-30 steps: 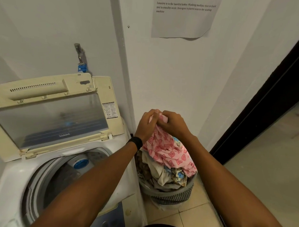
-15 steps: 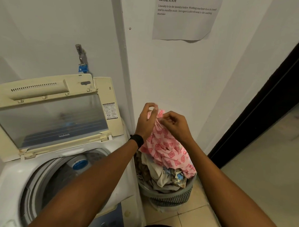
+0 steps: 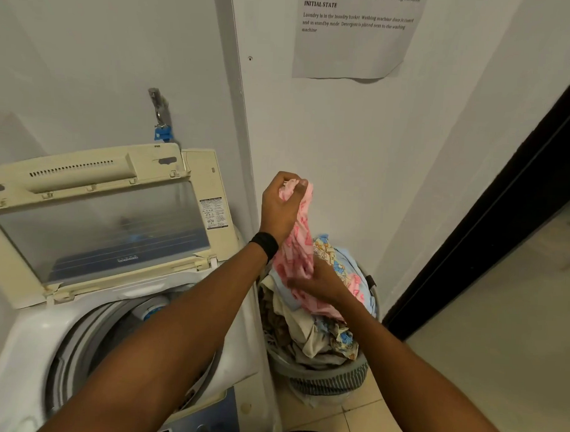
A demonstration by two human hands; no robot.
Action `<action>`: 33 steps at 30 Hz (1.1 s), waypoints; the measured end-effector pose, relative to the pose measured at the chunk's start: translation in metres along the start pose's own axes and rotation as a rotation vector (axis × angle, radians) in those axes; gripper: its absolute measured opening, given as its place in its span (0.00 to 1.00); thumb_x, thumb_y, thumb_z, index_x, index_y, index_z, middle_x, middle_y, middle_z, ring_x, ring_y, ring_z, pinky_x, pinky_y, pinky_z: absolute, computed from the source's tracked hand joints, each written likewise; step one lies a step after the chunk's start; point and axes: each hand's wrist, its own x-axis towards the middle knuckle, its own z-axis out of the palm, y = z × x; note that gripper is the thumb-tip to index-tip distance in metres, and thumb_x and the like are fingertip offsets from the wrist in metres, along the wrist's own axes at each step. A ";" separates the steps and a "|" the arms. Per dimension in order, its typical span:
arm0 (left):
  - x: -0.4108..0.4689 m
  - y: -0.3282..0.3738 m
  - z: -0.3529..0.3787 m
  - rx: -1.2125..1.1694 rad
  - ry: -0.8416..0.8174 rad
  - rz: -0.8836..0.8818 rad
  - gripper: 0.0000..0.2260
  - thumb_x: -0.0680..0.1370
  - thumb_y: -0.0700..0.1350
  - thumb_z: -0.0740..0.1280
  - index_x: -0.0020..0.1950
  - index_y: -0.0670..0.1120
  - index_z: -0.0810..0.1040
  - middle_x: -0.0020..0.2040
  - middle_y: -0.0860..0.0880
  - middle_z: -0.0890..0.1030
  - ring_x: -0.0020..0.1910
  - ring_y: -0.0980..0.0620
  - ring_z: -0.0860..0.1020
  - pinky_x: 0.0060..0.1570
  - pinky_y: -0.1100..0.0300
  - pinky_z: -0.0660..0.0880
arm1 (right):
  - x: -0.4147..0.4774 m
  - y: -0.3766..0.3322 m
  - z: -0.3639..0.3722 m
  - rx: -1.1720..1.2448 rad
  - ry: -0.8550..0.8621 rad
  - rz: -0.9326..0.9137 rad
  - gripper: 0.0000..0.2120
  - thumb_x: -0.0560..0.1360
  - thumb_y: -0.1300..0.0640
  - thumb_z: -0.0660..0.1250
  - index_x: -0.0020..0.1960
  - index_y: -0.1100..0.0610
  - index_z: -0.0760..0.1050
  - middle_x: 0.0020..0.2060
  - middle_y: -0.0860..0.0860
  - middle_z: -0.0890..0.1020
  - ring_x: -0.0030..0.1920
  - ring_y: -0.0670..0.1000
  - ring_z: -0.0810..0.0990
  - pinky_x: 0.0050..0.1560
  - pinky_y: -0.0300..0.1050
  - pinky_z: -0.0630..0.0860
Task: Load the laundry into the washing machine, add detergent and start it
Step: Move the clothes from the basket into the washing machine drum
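Observation:
A top-loading washing machine (image 3: pixel 26 345) stands at the left with its lid (image 3: pixel 91 207) raised and the drum (image 3: pixel 115 335) exposed. To its right a grey laundry basket (image 3: pixel 329 377) is heaped with clothes. My left hand (image 3: pixel 282 204) grips the top of a pink patterned cloth (image 3: pixel 295 249) and holds it up above the basket. Lower down, my right hand (image 3: pixel 316 284) pinches the same cloth near the heap. The cloth's lower end still lies among the other clothes.
A white wall corner rises right behind the basket, with a paper notice (image 3: pixel 353 32) stuck on it. A tap with a blue fitting (image 3: pixel 162 125) sits above the machine. A dark door frame (image 3: pixel 506 206) borders the tiled floor (image 3: pixel 507 323) at the right.
My left hand has lifted the pink cloth higher. My right hand has let go of the top and dropped down to take the cloth near the heap.

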 end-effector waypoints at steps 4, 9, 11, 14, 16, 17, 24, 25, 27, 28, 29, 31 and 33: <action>0.013 -0.012 -0.018 0.152 0.034 0.061 0.04 0.80 0.47 0.71 0.51 0.48 0.79 0.50 0.47 0.81 0.51 0.52 0.80 0.55 0.59 0.76 | -0.011 0.001 -0.009 -0.042 -0.001 -0.027 0.24 0.75 0.48 0.70 0.69 0.52 0.74 0.58 0.50 0.82 0.56 0.53 0.82 0.60 0.54 0.78; 0.009 -0.030 -0.043 0.323 0.032 0.032 0.11 0.80 0.53 0.71 0.57 0.49 0.84 0.53 0.44 0.75 0.50 0.67 0.75 0.51 0.79 0.66 | -0.007 -0.043 -0.056 0.173 0.253 -0.169 0.22 0.73 0.59 0.76 0.62 0.56 0.71 0.51 0.55 0.83 0.44 0.48 0.85 0.41 0.45 0.83; 0.003 -0.029 -0.039 0.331 -0.011 0.027 0.19 0.79 0.63 0.65 0.59 0.51 0.83 0.54 0.46 0.74 0.51 0.65 0.74 0.53 0.78 0.66 | -0.002 -0.067 -0.067 0.257 0.326 -0.221 0.18 0.73 0.62 0.76 0.58 0.58 0.73 0.50 0.54 0.83 0.46 0.47 0.84 0.45 0.45 0.82; -0.006 -0.028 -0.022 0.308 -0.142 0.023 0.23 0.82 0.62 0.59 0.63 0.47 0.82 0.57 0.46 0.74 0.58 0.55 0.76 0.61 0.68 0.70 | 0.008 -0.092 -0.069 0.345 0.329 -0.289 0.13 0.72 0.60 0.74 0.55 0.57 0.77 0.51 0.54 0.84 0.52 0.52 0.84 0.54 0.52 0.83; -0.009 -0.026 -0.012 0.222 -0.173 -0.050 0.22 0.85 0.59 0.58 0.60 0.43 0.82 0.57 0.46 0.74 0.58 0.51 0.77 0.60 0.63 0.73 | 0.013 -0.094 -0.067 0.372 0.333 -0.291 0.11 0.73 0.56 0.73 0.55 0.55 0.80 0.51 0.53 0.84 0.54 0.54 0.84 0.57 0.59 0.82; -0.009 -0.026 -0.009 0.185 -0.161 -0.096 0.21 0.85 0.58 0.58 0.58 0.43 0.82 0.57 0.47 0.74 0.57 0.52 0.78 0.59 0.64 0.74 | 0.013 -0.095 -0.066 0.357 0.352 -0.283 0.11 0.73 0.54 0.72 0.54 0.53 0.81 0.52 0.51 0.84 0.54 0.54 0.84 0.57 0.60 0.82; -0.002 -0.013 0.003 0.011 0.024 -0.174 0.07 0.82 0.51 0.69 0.47 0.49 0.79 0.60 0.45 0.75 0.55 0.52 0.80 0.53 0.70 0.75 | 0.002 -0.063 -0.048 0.210 0.185 -0.255 0.18 0.79 0.54 0.69 0.67 0.49 0.70 0.59 0.45 0.78 0.60 0.37 0.78 0.58 0.33 0.74; 0.001 -0.011 0.002 -0.006 0.041 -0.169 0.07 0.82 0.50 0.70 0.49 0.47 0.79 0.60 0.44 0.75 0.55 0.52 0.80 0.51 0.72 0.74 | 0.000 -0.050 -0.042 0.149 0.131 -0.222 0.19 0.80 0.56 0.69 0.69 0.49 0.69 0.60 0.47 0.78 0.61 0.41 0.78 0.58 0.35 0.75; 0.005 -0.012 -0.002 -0.007 0.085 -0.149 0.05 0.80 0.48 0.72 0.48 0.49 0.78 0.60 0.44 0.75 0.56 0.50 0.80 0.51 0.72 0.74 | -0.002 -0.020 -0.037 0.033 0.094 -0.185 0.19 0.81 0.57 0.67 0.69 0.49 0.68 0.62 0.51 0.78 0.60 0.49 0.78 0.58 0.41 0.76; 0.007 -0.015 -0.006 0.003 0.109 -0.142 0.05 0.79 0.47 0.73 0.46 0.50 0.78 0.60 0.44 0.75 0.56 0.49 0.79 0.52 0.70 0.73 | -0.003 -0.008 -0.037 -0.007 0.106 -0.172 0.17 0.81 0.56 0.66 0.68 0.51 0.69 0.60 0.52 0.79 0.58 0.51 0.79 0.56 0.44 0.77; 0.007 -0.018 -0.009 0.023 0.134 -0.128 0.06 0.79 0.45 0.74 0.45 0.52 0.78 0.59 0.45 0.74 0.56 0.49 0.79 0.54 0.69 0.73 | -0.005 0.000 -0.040 -0.027 0.138 -0.138 0.16 0.81 0.53 0.65 0.67 0.52 0.69 0.56 0.51 0.80 0.55 0.51 0.81 0.53 0.47 0.78; 0.006 -0.028 -0.017 0.081 0.165 -0.105 0.09 0.77 0.43 0.75 0.42 0.52 0.76 0.57 0.46 0.72 0.55 0.49 0.78 0.55 0.69 0.72 | -0.011 -0.002 -0.048 -0.004 0.231 -0.098 0.14 0.80 0.48 0.65 0.62 0.51 0.67 0.50 0.47 0.81 0.47 0.47 0.83 0.45 0.49 0.80; 0.005 -0.039 -0.022 0.147 0.170 -0.084 0.09 0.75 0.44 0.75 0.41 0.51 0.76 0.55 0.47 0.71 0.54 0.49 0.77 0.56 0.65 0.73 | -0.011 -0.017 -0.057 0.061 0.333 -0.122 0.10 0.82 0.53 0.66 0.58 0.52 0.66 0.47 0.51 0.82 0.42 0.50 0.84 0.40 0.52 0.81</action>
